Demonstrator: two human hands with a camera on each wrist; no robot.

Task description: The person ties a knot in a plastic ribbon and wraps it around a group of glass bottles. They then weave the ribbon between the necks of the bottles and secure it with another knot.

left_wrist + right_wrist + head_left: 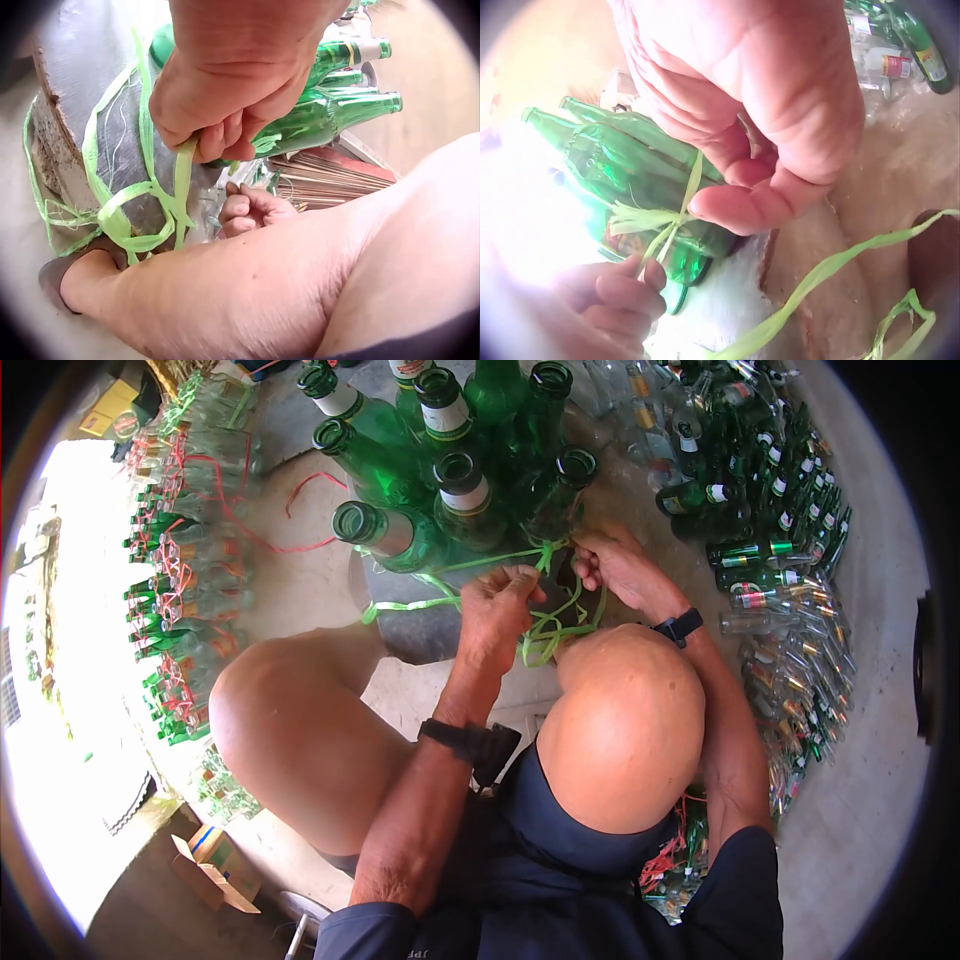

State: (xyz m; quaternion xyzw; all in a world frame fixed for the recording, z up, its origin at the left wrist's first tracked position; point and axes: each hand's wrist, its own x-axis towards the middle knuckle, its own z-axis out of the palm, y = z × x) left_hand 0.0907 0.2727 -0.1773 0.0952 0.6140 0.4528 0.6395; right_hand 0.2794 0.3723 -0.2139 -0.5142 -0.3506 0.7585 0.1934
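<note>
A cluster of green glass bottles stands on a grey block in front of the person's knees. Light green plastic twine runs round the lower part of the bottles, with a knot and a frayed tuft on the near side. My left hand grips a strand just below the knot, fingers curled. On the other side of the knot, my right hand pinches a strand, thumb tip right at it. Loose loops of twine hang between the hands over the block's edge.
Bottles bundled with red twine line the left side. A large pile of loose green and clear bottles lies on the floor to the right. An opened cardboard box is at the lower left. Both knees flank the block.
</note>
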